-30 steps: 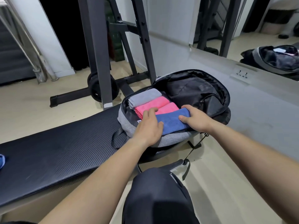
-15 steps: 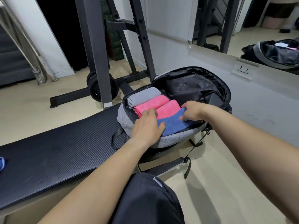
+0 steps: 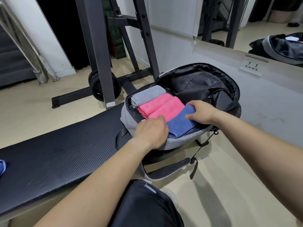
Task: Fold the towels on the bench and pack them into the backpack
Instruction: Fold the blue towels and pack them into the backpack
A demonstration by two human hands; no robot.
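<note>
Blue towel point(image 3: 179, 126) lies nearest inside the backpack point(image 3: 131, 119), long axis running from its grey side wall toward its open flap, right hand point(image 3: 200, 113) gripping the flap end, left hand point(image 3: 150, 131) curled at the wall end, hold unclear.

Backpack point(image 3: 129, 122): grey shell, black lining. Contents: one grey towel point(image 3: 148, 94), two pink towels point(image 3: 168, 108), one blue towel point(image 3: 178, 126), all plain. Bench point(image 3: 57, 161): black, fine woven pattern. Rack point(image 3: 95, 46): dark grey. Floor point(image 3: 221, 177): beige. Cloth point(image 3: 2, 167) at left edge: blue.
</note>
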